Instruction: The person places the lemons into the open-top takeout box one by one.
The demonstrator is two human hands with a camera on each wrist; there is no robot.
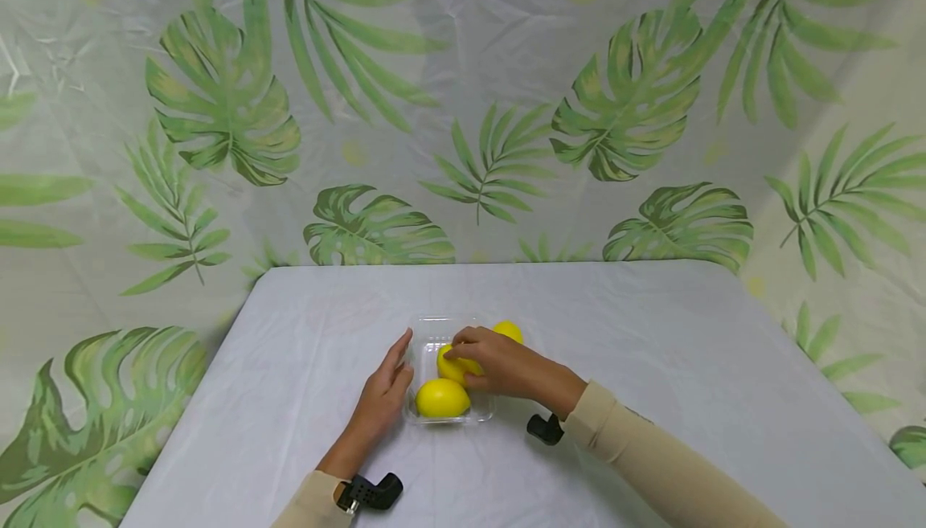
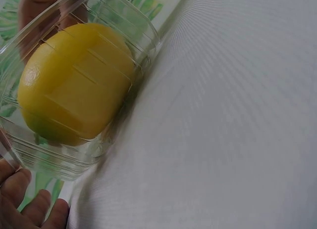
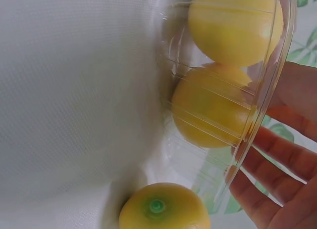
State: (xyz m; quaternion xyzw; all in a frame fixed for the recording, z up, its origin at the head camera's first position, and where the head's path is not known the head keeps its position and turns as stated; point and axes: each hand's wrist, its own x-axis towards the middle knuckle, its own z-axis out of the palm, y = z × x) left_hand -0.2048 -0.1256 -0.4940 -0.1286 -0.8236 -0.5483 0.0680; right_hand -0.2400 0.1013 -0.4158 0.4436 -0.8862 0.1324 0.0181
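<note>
A clear plastic container (image 1: 427, 363) stands on the table with two yellow lemons inside. One lemon (image 1: 442, 399) lies at its near end; the left wrist view shows a lemon (image 2: 77, 85) through the clear wall. My right hand (image 1: 499, 363) reaches over the right rim, thumb and fingers around the other lemon (image 1: 450, 369), which rests against the first. Along the container's left side, my left hand (image 1: 383, 391) touches the wall with fingers extended. A third lemon (image 1: 510, 330) sits outside, beyond the right hand; its green-tinged end (image 3: 157, 206) shows in the right wrist view.
A white cloth (image 1: 615, 327) covers the table. Behind it hangs a leaf-patterned sheet (image 1: 499, 70). Black wrist cameras (image 1: 372, 493) are strapped at both sleeves, close above the cloth.
</note>
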